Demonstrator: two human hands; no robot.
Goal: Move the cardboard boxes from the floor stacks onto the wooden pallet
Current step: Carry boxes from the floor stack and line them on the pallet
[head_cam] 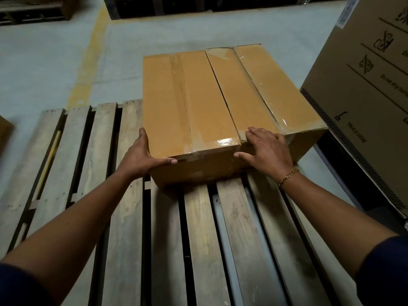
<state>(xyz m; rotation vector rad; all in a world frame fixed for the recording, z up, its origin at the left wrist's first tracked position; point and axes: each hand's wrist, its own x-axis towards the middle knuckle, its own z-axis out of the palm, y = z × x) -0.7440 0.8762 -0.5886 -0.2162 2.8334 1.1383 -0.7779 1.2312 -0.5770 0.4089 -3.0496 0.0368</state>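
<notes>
Two taped brown cardboard boxes stand side by side on the far end of the wooden pallet (123,217). My left hand (141,155) is on the near left corner of the left box (185,102), thumb along its front top edge and fingers flat against its left side. On the near edge of the right box (265,91) my right hand (268,149) lies flat, fingers spread over the seam between the two boxes. A gold bracelet is on my right wrist.
A tall printed cardboard carton (364,89) leans in at the right, close to the right box. Grey concrete floor with a yellow painted line (88,62) lies beyond the pallet. More pallets (33,9) stand at the far edge. A box corner (4,131) shows at the left.
</notes>
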